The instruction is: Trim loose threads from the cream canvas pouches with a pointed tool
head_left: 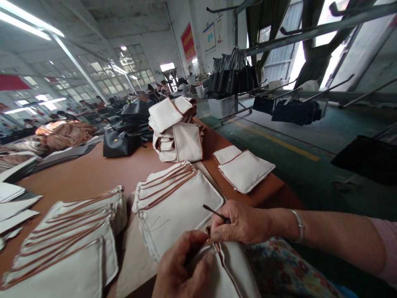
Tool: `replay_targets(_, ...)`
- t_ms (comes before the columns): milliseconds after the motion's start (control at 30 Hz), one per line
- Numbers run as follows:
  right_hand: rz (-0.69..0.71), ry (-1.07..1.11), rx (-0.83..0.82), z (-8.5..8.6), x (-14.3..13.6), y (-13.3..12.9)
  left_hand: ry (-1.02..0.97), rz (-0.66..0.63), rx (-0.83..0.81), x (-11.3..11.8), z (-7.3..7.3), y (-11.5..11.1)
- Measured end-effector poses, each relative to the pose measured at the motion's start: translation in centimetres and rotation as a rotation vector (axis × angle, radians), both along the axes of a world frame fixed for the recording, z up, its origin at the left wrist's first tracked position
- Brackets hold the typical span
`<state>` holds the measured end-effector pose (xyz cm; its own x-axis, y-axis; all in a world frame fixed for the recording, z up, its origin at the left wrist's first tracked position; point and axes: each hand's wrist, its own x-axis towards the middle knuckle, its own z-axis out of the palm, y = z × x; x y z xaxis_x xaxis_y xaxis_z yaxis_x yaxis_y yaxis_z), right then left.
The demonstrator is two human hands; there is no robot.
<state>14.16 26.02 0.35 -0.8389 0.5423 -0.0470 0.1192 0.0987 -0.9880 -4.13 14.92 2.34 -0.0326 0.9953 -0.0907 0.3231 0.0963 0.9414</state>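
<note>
My left hand (181,267) grips a cream lining piece (240,265) with a brown-edged opening, at the lower middle of the view. My right hand (243,223) is closed around a thin dark metal tool (214,212), whose narrow end points up and left. Its fingertips also pinch the top of the piece, close to a small brown tab (208,231). What lies between those fingertips is hidden. Just beyond my hands rests a fanned stack of cream pieces (182,198) with brown trim. A second fanned stack (68,248) lies to the left.
A tall pile of folded cream pieces (187,142) stands farther back on the brown table (83,174), beside a black handbag (119,142). Two more pieces (246,169) lie near the right edge. Black bags hang on a metal rack (234,76) across the aisle.
</note>
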Motion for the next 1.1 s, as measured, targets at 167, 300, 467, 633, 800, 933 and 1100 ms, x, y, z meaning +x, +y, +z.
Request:
replay_targets(167,0.051,0.022,0.150,-0.2,0.3,0.0,-0.213,-0.010,-0.190,-0.5,2.2,0.7)
replay_targets(300,0.064,0.028,0.189,-0.2,0.3,-0.1,-0.285,-0.060,-0.377,-0.1,2.6,1.0)
replay_targets(467,0.069,0.066,0.161,-0.3,0.3,-0.1,-0.324,-0.058,-0.463,-1.1,-0.3,0.8)
replay_targets(633,0.073,0.065,0.159,-0.4,0.4,-0.2,-0.266,-0.100,-0.399,-1.7,-1.7,0.8)
replay_targets(800,0.126,0.084,0.251,-0.5,0.4,-0.2,-0.011,-0.094,-0.164,-0.5,-0.1,0.4)
replay_targets(933,0.127,0.125,0.311,-0.7,0.3,-0.1,-0.019,-0.100,-0.170,-0.2,0.4,0.7)
replay_targets(1100,0.126,0.146,0.322,-0.9,0.4,-0.3,-0.190,-0.244,-0.252,-0.4,0.1,1.6)
